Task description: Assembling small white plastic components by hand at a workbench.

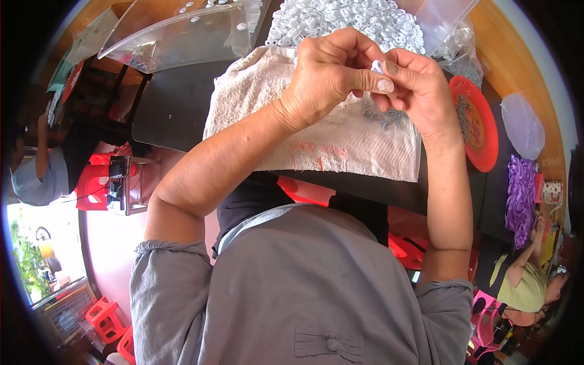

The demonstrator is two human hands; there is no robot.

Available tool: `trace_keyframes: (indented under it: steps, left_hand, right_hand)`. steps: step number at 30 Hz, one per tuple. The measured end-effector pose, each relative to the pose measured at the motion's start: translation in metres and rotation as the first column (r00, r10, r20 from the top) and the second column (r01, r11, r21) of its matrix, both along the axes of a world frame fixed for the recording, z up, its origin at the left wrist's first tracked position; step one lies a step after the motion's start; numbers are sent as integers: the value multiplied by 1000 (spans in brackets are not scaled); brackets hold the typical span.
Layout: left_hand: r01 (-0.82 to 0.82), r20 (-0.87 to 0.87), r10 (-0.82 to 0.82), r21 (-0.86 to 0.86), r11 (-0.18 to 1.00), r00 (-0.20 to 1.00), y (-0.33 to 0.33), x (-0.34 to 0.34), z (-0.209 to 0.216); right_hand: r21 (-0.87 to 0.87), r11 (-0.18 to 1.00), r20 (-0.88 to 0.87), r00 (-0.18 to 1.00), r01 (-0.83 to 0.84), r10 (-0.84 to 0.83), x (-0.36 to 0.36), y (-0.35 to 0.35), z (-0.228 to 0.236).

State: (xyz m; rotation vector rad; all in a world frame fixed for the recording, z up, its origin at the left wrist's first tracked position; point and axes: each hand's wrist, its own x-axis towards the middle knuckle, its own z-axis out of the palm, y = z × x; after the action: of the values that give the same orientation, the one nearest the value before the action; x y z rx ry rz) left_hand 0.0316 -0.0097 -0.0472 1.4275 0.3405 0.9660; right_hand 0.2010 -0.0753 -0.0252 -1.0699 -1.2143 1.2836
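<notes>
My left hand (331, 76) and my right hand (423, 88) meet above a cream towel (255, 97). Pinched between their thumbs and fingers is a small white plastic piece (378, 66); the fingers cover most of it. Just beyond my hands lies a large heap of similar white plastic pieces (347, 21), many with a hole. On the towel under my right hand is a small pile of grey bits (386, 117), partly hidden by the fingers. To the right of that hand stands a red plate (486, 140) holding more small grey bits.
A clear plastic bin (176, 48) with a few white pieces stands at the far left. Along the right are a clear bag (459, 48), a pale translucent bag (523, 125) and a purple bundle of strips (520, 201). Another person (523, 283) sits at the right, and one more (42, 170) at the left.
</notes>
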Motion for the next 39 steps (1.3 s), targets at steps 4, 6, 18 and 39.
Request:
trace_keyframes:
  steps: [4,6,18,39]
  left_hand:
    - [18,15,-17,-10,1000,1000,1,-3,0]
    - [13,7,-13,-8,1000,1000,1,-2,-1]
    - [-12,32,9,75,997,999,0,-6,2]
    - [-86,-68,77,-123,989,995,6,6,-2]
  right_hand:
    - [0,1000,-57,998,-15,15,-2,-1,-1]
    - [-4,1000,-68,998,-15,14,-2,-1,-2]
    - [52,992,-224,967,-114,123,-4,1,-9]
    - [196,927,161,923,318,-351,-7,5,-6]
